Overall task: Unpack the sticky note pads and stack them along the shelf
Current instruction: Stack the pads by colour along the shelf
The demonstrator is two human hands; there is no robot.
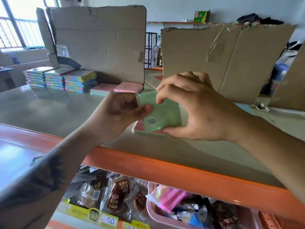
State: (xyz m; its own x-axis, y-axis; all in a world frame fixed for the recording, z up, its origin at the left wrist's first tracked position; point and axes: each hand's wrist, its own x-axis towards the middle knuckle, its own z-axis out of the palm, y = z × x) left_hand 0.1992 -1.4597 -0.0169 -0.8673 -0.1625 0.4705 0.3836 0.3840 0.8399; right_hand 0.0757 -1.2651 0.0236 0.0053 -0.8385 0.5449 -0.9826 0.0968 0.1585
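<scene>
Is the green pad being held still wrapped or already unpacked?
Still wrapped: the green pad shows a glossy film with a clear flap at its left edge.

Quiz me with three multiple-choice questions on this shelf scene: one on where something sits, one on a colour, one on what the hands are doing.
1. Where are the stacked multicoloured sticky note pads?
A. far left of the shelf top
B. in the pink basket below
C. on the floor

2. What colour is the wrapped sticky note pad being held?
A. blue
B. light green
C. orange

3. What are the hands doing?
A. both hanging idle
B. both holding the pad
C. one pointing

Answers: 1 A, they stand before the upright brown cardboard sheet. 2 B, its face is light green. 3 B, the left hand and right hand both pinch it.
</scene>
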